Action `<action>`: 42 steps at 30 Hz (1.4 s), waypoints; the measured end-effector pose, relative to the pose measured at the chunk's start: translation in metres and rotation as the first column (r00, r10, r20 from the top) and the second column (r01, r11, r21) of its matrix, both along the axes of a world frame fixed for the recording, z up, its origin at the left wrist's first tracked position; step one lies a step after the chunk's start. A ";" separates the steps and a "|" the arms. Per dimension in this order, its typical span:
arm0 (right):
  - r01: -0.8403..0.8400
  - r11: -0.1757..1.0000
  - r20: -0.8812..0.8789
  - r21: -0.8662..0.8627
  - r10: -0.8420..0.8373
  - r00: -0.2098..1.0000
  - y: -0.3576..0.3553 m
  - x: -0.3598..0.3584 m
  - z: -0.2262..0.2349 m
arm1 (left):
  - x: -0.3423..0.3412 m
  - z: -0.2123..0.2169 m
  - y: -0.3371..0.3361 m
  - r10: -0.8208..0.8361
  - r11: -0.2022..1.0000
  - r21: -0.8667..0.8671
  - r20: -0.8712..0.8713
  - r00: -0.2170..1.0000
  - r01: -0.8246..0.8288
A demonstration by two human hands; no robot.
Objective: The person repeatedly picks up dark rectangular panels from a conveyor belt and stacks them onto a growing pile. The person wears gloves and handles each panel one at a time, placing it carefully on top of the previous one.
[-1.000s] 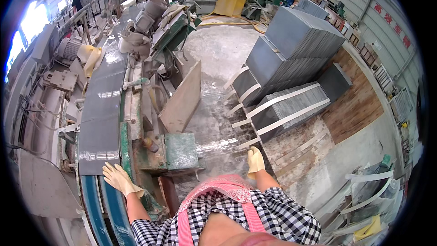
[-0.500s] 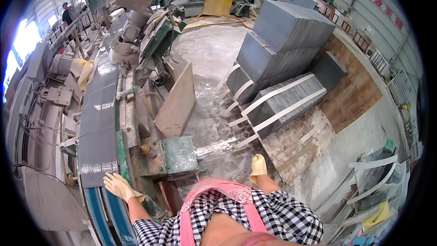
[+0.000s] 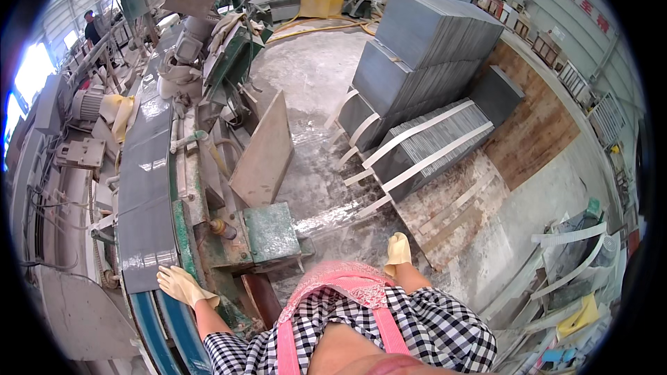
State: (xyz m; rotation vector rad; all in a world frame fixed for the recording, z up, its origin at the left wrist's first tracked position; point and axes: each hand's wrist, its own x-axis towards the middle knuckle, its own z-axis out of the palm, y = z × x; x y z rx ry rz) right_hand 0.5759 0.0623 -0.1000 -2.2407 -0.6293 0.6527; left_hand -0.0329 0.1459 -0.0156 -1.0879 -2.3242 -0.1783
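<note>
My left hand (image 3: 183, 286), in a cream rubber glove, lies with outstretched fingers at the near end of a wet dark-grey stone slab (image 3: 144, 253). The fingertips touch the slab's near right corner. Several such slabs lie end to end along a conveyor, whose blue belts (image 3: 147, 316) show bare on my side of the slab. My right hand (image 3: 398, 253), gloved alike, hangs above the floor at my right. Its fingers look curled together, and nothing shows in them.
A green metal box (image 3: 271, 232) juts from the machine frame before me. A brown board (image 3: 260, 153) leans beyond it. Tall slab stacks (image 3: 431, 35) and a strapped slab bundle (image 3: 434, 146) stand right. Scrap and straps (image 3: 577, 292) pile at lower right. People work farther back.
The view has shifted slightly, so the machines and stacks sit a little further left. My left hand stays at the slab's end; my right hand has barely moved.
</note>
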 end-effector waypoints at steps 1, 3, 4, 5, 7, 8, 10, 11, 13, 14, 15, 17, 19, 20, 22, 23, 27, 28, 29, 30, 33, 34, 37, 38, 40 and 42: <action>0.008 1.000 -0.009 0.015 -0.008 1.000 0.001 0.002 -0.006 | 0.001 0.002 0.000 0.001 1.000 -0.001 0.007 1.000 -0.001; 0.013 0.999 -0.027 0.038 -0.012 1.000 0.002 0.002 -0.008 | -0.003 -0.004 0.001 0.005 1.000 0.020 -0.017 1.000 -0.004; 0.009 0.999 -0.036 0.046 -0.008 0.999 0.003 -0.001 -0.005 | -0.005 -0.007 0.000 0.010 1.000 0.029 -0.030 0.999 -0.009; 0.006 0.999 -0.045 0.054 -0.003 0.999 0.004 -0.004 -0.001 | -0.008 -0.009 0.000 0.010 0.999 0.035 -0.035 0.999 -0.009; 0.032 0.997 -0.106 0.074 -0.024 0.994 0.005 -0.014 0.016 | -0.010 -0.013 -0.001 0.008 0.999 0.045 -0.043 0.999 -0.006; 0.045 0.995 -0.139 0.084 -0.033 0.990 0.005 -0.017 0.018 | -0.012 -0.014 -0.002 0.010 0.999 0.053 -0.046 0.999 -0.007; 0.000 0.999 -0.053 0.048 0.002 0.999 0.003 -0.007 0.006 | -0.012 -0.017 0.000 0.001 0.998 0.066 -0.043 0.999 0.002; -0.023 0.999 -0.011 0.028 0.023 1.000 0.003 -0.002 -0.002 | -0.013 -0.019 0.001 -0.003 0.998 0.069 -0.047 0.999 0.007; -0.026 1.000 -0.032 0.014 0.027 0.999 0.003 0.009 -0.020 | -0.015 -0.023 0.002 -0.012 0.997 0.077 -0.054 0.998 0.016; -0.027 1.000 -0.042 0.008 0.027 0.999 0.002 0.014 -0.027 | -0.015 -0.023 0.003 -0.014 0.997 0.077 -0.052 0.999 0.018; -0.029 1.000 -0.017 0.010 0.029 0.999 0.002 0.012 -0.027 | -0.015 -0.023 0.002 -0.010 0.997 0.076 -0.053 0.999 0.014; -0.032 0.999 0.034 0.015 0.032 0.999 0.000 0.008 -0.024 | -0.015 -0.021 0.001 -0.004 0.998 0.068 -0.049 0.999 0.007; -0.021 1.000 -0.003 0.006 0.021 1.000 -0.002 0.006 -0.021 | -0.012 -0.016 0.001 -0.006 0.999 0.053 -0.036 0.999 0.008; -0.016 1.000 -0.021 0.001 0.016 1.000 -0.003 0.006 -0.020 | -0.010 -0.014 0.001 -0.007 0.999 0.049 -0.035 0.999 0.009; -0.043 0.998 -0.019 -0.044 0.042 0.999 -0.002 0.003 -0.006 | -0.008 -0.009 -0.001 -0.003 0.999 0.040 -0.035 0.999 0.004; -0.056 0.996 -0.018 -0.066 0.055 0.998 -0.002 0.002 -0.002 | -0.009 -0.009 -0.002 -0.005 0.999 0.039 -0.040 0.999 0.007; -0.047 0.997 -0.074 -0.062 0.042 0.996 -0.005 0.004 0.001 | -0.008 -0.009 0.000 -0.013 0.999 0.045 -0.036 0.999 0.014; -0.048 0.998 -0.064 -0.051 0.044 0.997 -0.006 0.002 0.004 | -0.007 -0.007 0.000 -0.009 0.999 0.047 -0.032 0.999 0.011; -0.049 0.998 -0.055 -0.040 0.046 0.997 -0.007 -0.001 0.008 | -0.005 -0.005 0.000 -0.009 0.999 0.043 -0.031 0.999 0.011; -0.039 0.999 -0.060 -0.029 0.037 0.997 -0.007 -0.004 0.012 | -0.003 -0.002 -0.001 -0.008 0.999 0.040 -0.030 1.000 0.010; -0.003 1.000 -0.094 0.022 0.005 0.996 -0.008 -0.008 0.013 | -0.004 -0.005 -0.001 -0.005 0.998 0.056 -0.046 0.999 0.007; 0.016 0.999 -0.116 0.049 -0.010 0.993 -0.008 -0.008 0.009 | -0.005 -0.005 -0.001 -0.004 0.998 0.066 -0.054 0.999 0.008; 0.011 0.999 -0.122 0.033 -0.007 0.993 -0.006 -0.004 -0.001 | -0.002 -0.002 -0.001 -0.004 0.999 0.054 -0.040 0.999 0.006; 0.000 1.000 -0.114 0.010 0.001 0.994 -0.006 -0.001 -0.004 | -0.001 -0.001 -0.001 -0.005 0.999 0.053 -0.039 0.999 0.007; -0.014 1.000 -0.091 0.003 0.014 0.996 -0.006 0.003 -0.014 | 0.002 0.002 -0.001 -0.007 0.999 0.052 -0.036 0.999 0.009; -0.027 1.000 -0.081 -0.013 0.026 0.996 -0.004 0.006 -0.018 | -0.001 0.000 0.000 -0.010 0.999 0.051 -0.021 1.000 0.011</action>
